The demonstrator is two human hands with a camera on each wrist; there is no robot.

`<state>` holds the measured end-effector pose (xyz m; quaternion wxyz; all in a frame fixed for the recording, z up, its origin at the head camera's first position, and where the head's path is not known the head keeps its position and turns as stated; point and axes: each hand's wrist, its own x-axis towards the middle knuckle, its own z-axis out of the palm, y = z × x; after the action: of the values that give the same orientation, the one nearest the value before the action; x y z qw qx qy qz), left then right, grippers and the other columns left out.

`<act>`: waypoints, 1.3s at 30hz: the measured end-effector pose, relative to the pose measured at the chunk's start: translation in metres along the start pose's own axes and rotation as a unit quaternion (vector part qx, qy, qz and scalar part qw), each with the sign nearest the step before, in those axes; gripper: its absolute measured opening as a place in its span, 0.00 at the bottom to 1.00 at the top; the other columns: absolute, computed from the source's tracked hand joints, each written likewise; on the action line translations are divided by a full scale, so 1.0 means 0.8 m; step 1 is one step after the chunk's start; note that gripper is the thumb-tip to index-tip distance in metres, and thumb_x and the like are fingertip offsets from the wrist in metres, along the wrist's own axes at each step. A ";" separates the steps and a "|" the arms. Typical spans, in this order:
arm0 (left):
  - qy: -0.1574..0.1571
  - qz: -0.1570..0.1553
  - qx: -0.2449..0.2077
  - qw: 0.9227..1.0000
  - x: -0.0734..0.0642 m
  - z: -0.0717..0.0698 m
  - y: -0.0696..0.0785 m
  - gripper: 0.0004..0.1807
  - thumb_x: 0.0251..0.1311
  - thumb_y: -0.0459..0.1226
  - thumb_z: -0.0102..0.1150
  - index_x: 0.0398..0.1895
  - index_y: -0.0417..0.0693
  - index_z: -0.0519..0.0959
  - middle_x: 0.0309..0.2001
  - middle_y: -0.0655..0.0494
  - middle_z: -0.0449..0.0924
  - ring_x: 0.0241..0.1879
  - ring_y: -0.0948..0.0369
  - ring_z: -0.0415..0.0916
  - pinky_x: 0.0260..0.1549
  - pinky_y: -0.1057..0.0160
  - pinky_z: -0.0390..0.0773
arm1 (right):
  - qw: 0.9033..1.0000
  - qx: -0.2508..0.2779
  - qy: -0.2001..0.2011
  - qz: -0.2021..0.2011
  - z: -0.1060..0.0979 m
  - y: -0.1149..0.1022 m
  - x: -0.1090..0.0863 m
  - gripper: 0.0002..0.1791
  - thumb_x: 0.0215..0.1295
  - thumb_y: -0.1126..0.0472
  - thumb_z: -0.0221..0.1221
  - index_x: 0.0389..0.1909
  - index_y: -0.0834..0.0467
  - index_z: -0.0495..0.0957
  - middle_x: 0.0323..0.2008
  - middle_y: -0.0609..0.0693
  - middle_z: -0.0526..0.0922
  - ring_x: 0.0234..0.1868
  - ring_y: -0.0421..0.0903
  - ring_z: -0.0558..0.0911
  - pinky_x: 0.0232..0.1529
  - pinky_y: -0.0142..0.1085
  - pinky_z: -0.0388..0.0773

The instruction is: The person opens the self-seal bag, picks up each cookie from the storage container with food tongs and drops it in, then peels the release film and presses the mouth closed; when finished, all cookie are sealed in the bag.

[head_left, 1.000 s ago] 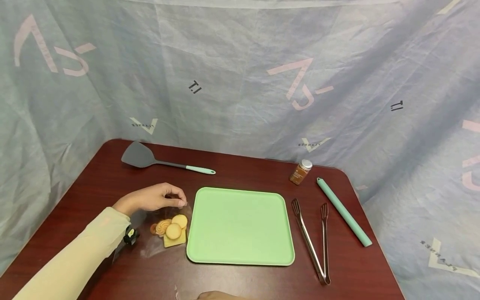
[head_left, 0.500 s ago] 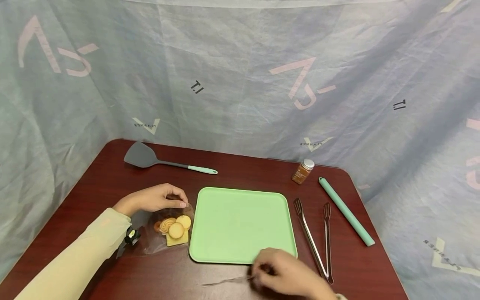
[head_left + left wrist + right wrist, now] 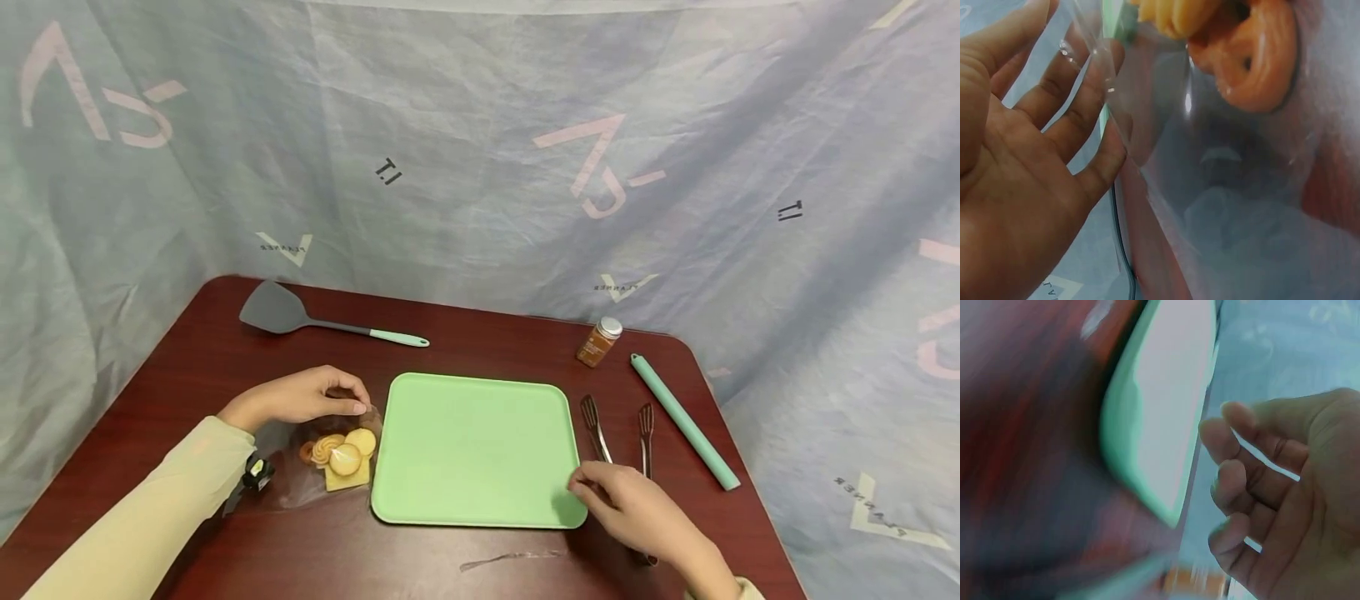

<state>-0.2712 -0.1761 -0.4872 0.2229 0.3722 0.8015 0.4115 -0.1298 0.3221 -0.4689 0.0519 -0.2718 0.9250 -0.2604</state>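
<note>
My left hand (image 3: 300, 396) pinches the edge of a clear plastic bag (image 3: 1229, 187) between thumb and forefinger. The bag lies against the left side of a light green tray (image 3: 480, 454). Several yellow cookies (image 3: 346, 460) show through the film, and a pretzel-shaped one (image 3: 1266, 59) is visible in the left wrist view. Over the tray's near right corner hovers my right hand (image 3: 637, 504), its fingers loosely bent around nothing. On the tabletop in front of the tray is a thin clear plastic strip (image 3: 512, 557).
Metal tongs (image 3: 595, 429) lie right of the tray, partly covered by the right hand. Beyond them are a teal stick (image 3: 684, 421) and a silver-lidded spice jar (image 3: 600, 342). A grey spatula (image 3: 276, 308) lies at the back left of the brown table (image 3: 495, 333).
From the near edge my right hand has swept rightward with the plastic strip, let it go on the table and moved on right. The left hand keeps its place on the bag.
</note>
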 end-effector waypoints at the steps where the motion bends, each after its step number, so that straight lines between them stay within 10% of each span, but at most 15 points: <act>1: -0.001 0.000 -0.001 1.000 0.001 0.000 0.000 0.07 0.74 0.41 0.58 0.46 0.54 0.85 0.47 0.62 0.84 0.50 0.59 0.79 0.54 0.48 0.74 | 1.000 0.000 0.006 -0.010 0.004 -0.008 0.011 0.05 0.77 0.52 0.58 0.42 0.44 0.82 0.30 0.30 0.77 0.24 0.31 0.71 0.28 0.31 0.72; 9: 0.002 -0.001 -0.005 1.000 -0.001 -0.001 -0.001 0.07 0.75 0.40 0.57 0.45 0.52 0.85 0.46 0.61 0.84 0.48 0.59 0.79 0.52 0.48 0.75 | 0.991 -0.003 -0.049 -0.126 0.071 -0.094 0.130 0.06 0.74 0.52 0.62 0.43 0.46 0.86 0.33 0.28 0.80 0.23 0.27 0.70 0.32 0.26 0.72; 16: 0.005 -0.001 -0.002 1.000 0.002 -0.002 0.001 0.08 0.75 0.41 0.57 0.46 0.53 0.85 0.46 0.62 0.83 0.49 0.58 0.79 0.53 0.48 0.75 | 0.982 -0.056 -0.117 -0.135 0.121 -0.151 0.209 0.08 0.72 0.49 0.62 0.45 0.45 0.86 0.27 0.30 0.78 0.23 0.26 0.71 0.23 0.25 0.69; 29: 0.020 -0.017 -0.004 1.000 0.002 -0.002 0.002 0.08 0.74 0.41 0.59 0.45 0.50 0.85 0.46 0.59 0.84 0.49 0.56 0.78 0.50 0.49 0.75 | 0.989 -0.094 -0.078 -0.081 0.146 -0.188 0.231 0.06 0.68 0.47 0.65 0.37 0.43 0.82 0.16 0.31 0.70 0.18 0.29 0.69 0.16 0.29 0.65; 39: 0.022 -0.026 0.003 0.999 0.003 -0.001 0.000 0.10 0.74 0.43 0.58 0.47 0.51 0.85 0.46 0.60 0.84 0.49 0.58 0.78 0.51 0.50 0.75 | 0.982 -0.133 -0.051 -0.123 0.163 -0.192 0.224 0.08 0.64 0.43 0.68 0.28 0.39 0.86 0.21 0.29 0.75 0.21 0.26 0.69 0.19 0.27 0.64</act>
<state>-0.2730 -0.1745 -0.4868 0.2148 0.3434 0.8167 0.4110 -0.1773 0.0578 -0.4940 0.0304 -0.4006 0.9071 -0.1252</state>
